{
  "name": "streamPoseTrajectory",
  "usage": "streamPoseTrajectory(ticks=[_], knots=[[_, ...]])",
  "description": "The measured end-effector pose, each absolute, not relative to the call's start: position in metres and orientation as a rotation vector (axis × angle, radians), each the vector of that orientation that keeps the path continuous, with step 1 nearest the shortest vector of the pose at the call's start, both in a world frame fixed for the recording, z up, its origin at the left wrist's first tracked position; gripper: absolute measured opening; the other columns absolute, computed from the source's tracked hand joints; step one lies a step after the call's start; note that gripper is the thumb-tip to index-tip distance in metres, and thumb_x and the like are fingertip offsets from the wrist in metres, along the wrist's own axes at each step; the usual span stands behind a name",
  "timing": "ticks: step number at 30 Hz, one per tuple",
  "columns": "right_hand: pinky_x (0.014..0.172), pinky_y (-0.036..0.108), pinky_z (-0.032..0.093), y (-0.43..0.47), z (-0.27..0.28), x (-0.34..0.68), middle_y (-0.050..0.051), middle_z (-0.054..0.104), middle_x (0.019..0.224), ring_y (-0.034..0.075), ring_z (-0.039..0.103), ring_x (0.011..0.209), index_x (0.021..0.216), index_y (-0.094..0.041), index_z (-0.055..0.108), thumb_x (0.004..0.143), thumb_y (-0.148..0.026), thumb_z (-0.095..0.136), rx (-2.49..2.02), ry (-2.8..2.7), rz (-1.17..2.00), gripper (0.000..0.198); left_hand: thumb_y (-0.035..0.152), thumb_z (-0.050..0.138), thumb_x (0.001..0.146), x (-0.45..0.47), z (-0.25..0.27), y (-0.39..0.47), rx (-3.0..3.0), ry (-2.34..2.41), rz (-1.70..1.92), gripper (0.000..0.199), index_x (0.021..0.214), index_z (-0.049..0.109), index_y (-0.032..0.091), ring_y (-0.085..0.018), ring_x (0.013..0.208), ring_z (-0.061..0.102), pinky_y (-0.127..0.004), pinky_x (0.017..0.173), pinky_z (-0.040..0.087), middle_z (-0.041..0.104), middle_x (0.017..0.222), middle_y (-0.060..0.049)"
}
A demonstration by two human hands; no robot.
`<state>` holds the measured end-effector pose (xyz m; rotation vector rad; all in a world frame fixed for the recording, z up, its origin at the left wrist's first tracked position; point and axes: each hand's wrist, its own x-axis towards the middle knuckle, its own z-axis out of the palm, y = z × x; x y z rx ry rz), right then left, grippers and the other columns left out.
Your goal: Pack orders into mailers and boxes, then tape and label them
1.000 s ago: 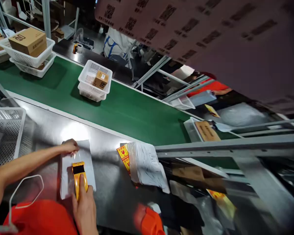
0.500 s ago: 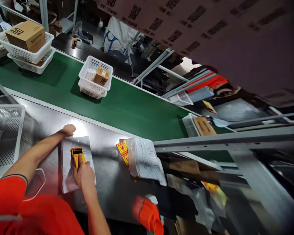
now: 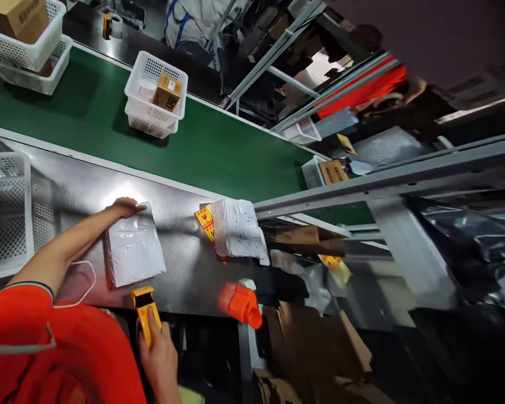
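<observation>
A flat package (image 3: 137, 249) in a white plastic mailer lies on the metal bench, its surface shiny as if taped. My left hand (image 3: 127, 206) rests flat at its far edge, with a finger or thumb stretched over the top corner. Below the bench's near edge, my right hand (image 3: 162, 350) grips a yellow tape dispenser (image 3: 146, 314) by its handle, its dark mouth pointing away from me. The dispenser is apart from the package.
Another wrapped mailer (image 3: 239, 230) with red-and-yellow labels lies on the bench to the right. An orange cylindrical object (image 3: 240, 304) is at the near edge. White baskets stand on the green conveyor (image 3: 219, 154); another basket (image 3: 28, 219) is at left. A metal frame (image 3: 404, 247) rises at right.
My right hand has drawn the tape dispenser off the package and down towards me, past the bench edge. My left hand has shifted onto the package's far edge. The view has tilted downward.
</observation>
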<state>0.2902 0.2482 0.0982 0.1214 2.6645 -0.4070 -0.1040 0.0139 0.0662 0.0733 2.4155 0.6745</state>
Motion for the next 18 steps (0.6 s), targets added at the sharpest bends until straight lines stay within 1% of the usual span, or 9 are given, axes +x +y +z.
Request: streamPoseTrajectory(ticks=[3,5,8,9,11,12,14,16,18], knots=[[0.077,0.045,0.066,0.252,0.056,0.325,0.012,0.064,0.103,0.032,0.075,0.088,0.170,-0.035,0.042,0.102,-0.022,0.047,0.043,2.809,-0.630,0.070,0.074,0.055,0.098,-0.103,0.064,0.017,0.099,2.353,0.693,0.071,0.101,0.080,0.007,-0.032,0.110,0.073,-0.037,0.100,0.050,0.079,0.118,-0.025],[0.076,0.043,0.065,0.252,0.049,0.321,0.012,0.062,0.103,0.030,0.073,0.088,0.174,-0.035,0.033,0.101,-0.017,0.046,-0.034,2.930,-0.767,0.076,0.077,0.052,0.097,-0.102,0.061,0.014,0.088,2.306,0.714,0.074,0.099,0.080,0.009,-0.033,0.106,0.074,-0.039,0.097,0.052,0.080,0.115,-0.024],[0.067,0.037,0.061,0.251,0.075,0.289,0.009,0.059,0.100,0.026,0.068,0.081,0.177,-0.037,0.019,0.100,-0.015,0.049,-0.216,3.114,-0.897,0.085,0.082,0.054,0.090,-0.107,0.062,0.003,0.029,2.199,0.755,0.075,0.094,0.080,0.011,-0.033,0.094,0.077,-0.039,0.088,0.056,0.082,0.104,-0.020],[0.064,0.035,0.059,0.249,0.092,0.272,0.008,0.057,0.098,0.024,0.066,0.077,0.177,-0.036,0.019,0.099,-0.016,0.050,-0.281,3.160,-0.913,0.087,0.081,0.059,0.087,-0.111,0.065,0.001,0.005,2.176,0.778,0.072,0.093,0.080,0.012,-0.034,0.094,0.078,-0.040,0.087,0.057,0.083,0.101,-0.019],[0.060,0.032,0.056,0.238,0.132,0.226,0.007,0.057,0.095,0.023,0.063,0.073,0.175,-0.033,0.028,0.095,-0.020,0.054,-0.372,3.199,-0.863,0.085,0.074,0.069,0.080,-0.125,0.079,-0.003,-0.022,2.189,0.841,0.062,0.093,0.080,0.015,-0.039,0.105,0.077,-0.043,0.093,0.059,0.083,0.102,-0.018],[0.060,0.033,0.055,0.228,0.154,0.199,0.008,0.058,0.096,0.023,0.063,0.072,0.173,-0.030,0.035,0.093,-0.023,0.056,-0.372,3.197,-0.767,0.083,0.069,0.074,0.078,-0.132,0.091,-0.005,-0.021,2.221,0.884,0.057,0.096,0.081,0.016,-0.041,0.114,0.075,-0.045,0.098,0.058,0.083,0.107,-0.018],[0.063,0.035,0.057,0.205,0.200,0.140,0.011,0.064,0.101,0.023,0.065,0.071,0.168,-0.028,0.047,0.092,-0.028,0.061,-0.329,3.108,-0.499,0.077,0.063,0.074,0.079,-0.144,0.120,-0.015,0.006,2.292,0.987,0.057,0.112,0.081,0.018,-0.040,0.128,0.070,-0.045,0.106,0.056,0.082,0.123,-0.017],[0.069,0.037,0.058,0.179,0.244,0.083,0.014,0.069,0.107,0.025,0.069,0.075,0.166,-0.029,0.051,0.094,-0.033,0.062,-0.237,2.984,-0.302,0.073,0.063,0.067,0.086,-0.146,0.153,-0.035,0.095,2.286,1.158,0.066,0.135,0.074,0.020,-0.035,0.134,0.068,-0.042,0.108,0.057,0.077,0.139,-0.014],[0.075,0.038,0.058,0.157,0.282,0.034,0.015,0.073,0.112,0.028,0.073,0.082,0.165,-0.031,0.051,0.096,-0.037,0.061,-0.211,2.868,-0.233,0.071,0.064,0.064,0.087,-0.133,0.183,-0.062,0.267,2.252,1.291,0.075,0.149,0.066,0.023,-0.034,0.136,0.067,-0.043,0.110,0.056,0.071,0.149,-0.011]])
